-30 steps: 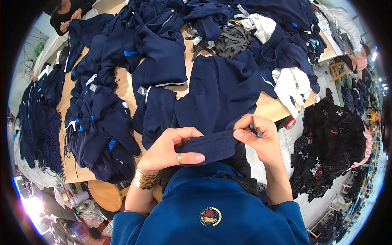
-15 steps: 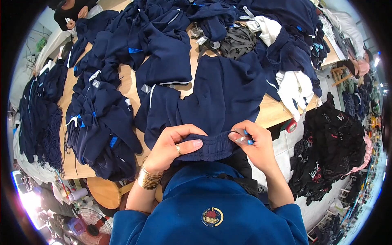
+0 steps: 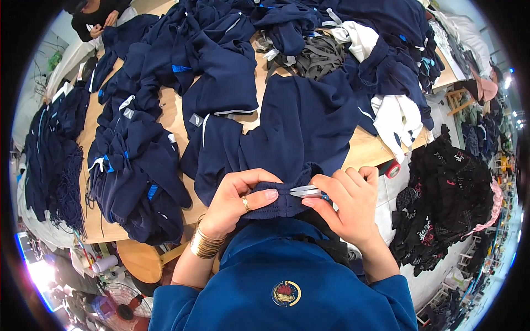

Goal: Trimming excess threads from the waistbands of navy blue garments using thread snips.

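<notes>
Navy trousers (image 3: 303,118) lie over the near edge of the table, legs pointing away from me. My left hand (image 3: 236,199) pinches their gathered elastic waistband (image 3: 282,201), thumb on top and fingers behind. In my right hand (image 3: 348,204) is a small pair of thread snips (image 3: 307,191) with metal blades and a bit of blue at the grip. The blade tips point left and touch, or nearly touch, the waistband close to its seam. Most of the snips' grip is hidden by my fingers.
Heaps of navy garments (image 3: 138,165) cover much of the wooden table (image 3: 367,149), with grey straps (image 3: 320,55) and white cloth (image 3: 397,121) among them. A black garment pile (image 3: 441,204) lies at right. A stool (image 3: 141,259) and fan (image 3: 124,309) stand lower left. Another person (image 3: 99,19) works far left.
My right hand has let go of the waistband's right side and turned the snips, bringing their blades left against the seam area. My left hand keeps its pinch.
</notes>
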Demonstrator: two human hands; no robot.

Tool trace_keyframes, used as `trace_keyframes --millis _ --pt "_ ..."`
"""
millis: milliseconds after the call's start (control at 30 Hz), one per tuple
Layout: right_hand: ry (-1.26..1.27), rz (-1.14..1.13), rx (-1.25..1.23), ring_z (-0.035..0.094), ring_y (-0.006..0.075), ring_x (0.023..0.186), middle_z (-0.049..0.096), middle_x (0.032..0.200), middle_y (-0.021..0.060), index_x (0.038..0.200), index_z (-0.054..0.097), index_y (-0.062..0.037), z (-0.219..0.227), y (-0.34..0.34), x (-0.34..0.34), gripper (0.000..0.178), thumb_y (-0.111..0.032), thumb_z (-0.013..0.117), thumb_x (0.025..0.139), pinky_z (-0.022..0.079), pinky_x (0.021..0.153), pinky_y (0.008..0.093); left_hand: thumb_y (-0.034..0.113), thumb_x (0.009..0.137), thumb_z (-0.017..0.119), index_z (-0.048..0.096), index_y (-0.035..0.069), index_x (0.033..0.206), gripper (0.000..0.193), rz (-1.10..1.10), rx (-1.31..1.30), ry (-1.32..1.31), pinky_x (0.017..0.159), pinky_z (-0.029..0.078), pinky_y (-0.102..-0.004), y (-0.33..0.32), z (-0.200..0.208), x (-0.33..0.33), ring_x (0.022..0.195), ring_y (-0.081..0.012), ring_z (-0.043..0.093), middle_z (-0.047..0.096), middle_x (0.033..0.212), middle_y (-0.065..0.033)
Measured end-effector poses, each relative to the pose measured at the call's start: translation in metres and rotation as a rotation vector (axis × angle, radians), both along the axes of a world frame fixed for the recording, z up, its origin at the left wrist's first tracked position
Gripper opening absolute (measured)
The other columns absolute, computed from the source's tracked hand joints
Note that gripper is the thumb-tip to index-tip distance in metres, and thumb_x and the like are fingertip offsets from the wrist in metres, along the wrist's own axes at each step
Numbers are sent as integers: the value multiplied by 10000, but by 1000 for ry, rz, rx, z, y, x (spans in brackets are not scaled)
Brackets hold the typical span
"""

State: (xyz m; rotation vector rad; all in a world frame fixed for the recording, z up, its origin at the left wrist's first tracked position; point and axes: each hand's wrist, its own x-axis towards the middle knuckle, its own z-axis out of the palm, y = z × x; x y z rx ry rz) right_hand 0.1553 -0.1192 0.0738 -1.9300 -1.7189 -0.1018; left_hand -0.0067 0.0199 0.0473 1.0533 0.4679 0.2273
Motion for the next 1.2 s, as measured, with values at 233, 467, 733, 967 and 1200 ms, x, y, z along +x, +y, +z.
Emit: trace_keyframes --millis 233,467,733,967,1200 --pt "22 -1 29 402 168 552 469 626 -6 837 600 -99 0 2 -2 245 -288 687 707 249 631 325 117 809 642 630 -8 959 195 -2 32 -2 707 450 -171 -2 1 1 751 -49 567 629 846 -23" --pt "56 -7 49 397 158 536 467 613 -12 830 599 -95 -3 2 -1 225 -265 687 712 244 620 323 113 833 613 634 -6 935 158 15 -25 6 705 424 -165 -3 1 1 751 -40 544 616 830 -11" --pt "-34 7 43 398 164 539 456 619 -9 828 598 -100 5 4 0 257 -291 697 688 245 618 323 110 866 573 629 -12 909 141 47 73 20 659 381 -174 -5 4 2 730 -28 480 583 774 13" --pt "-79 22 20 394 162 538 458 626 -12 815 603 -109 8 7 -2 243 -293 693 684 247 613 324 108 873 573 628 -15 895 136 57 215 26 632 376 -176 -8 6 3 705 -25 467 578 759 20" --pt "-92 14 59 391 158 532 455 612 -17 806 607 -109 5 7 1 229 -278 697 681 247 613 322 107 875 570 621 -13 890 132 56 150 25 654 385 -168 -8 5 3 718 -22 473 573 764 23"
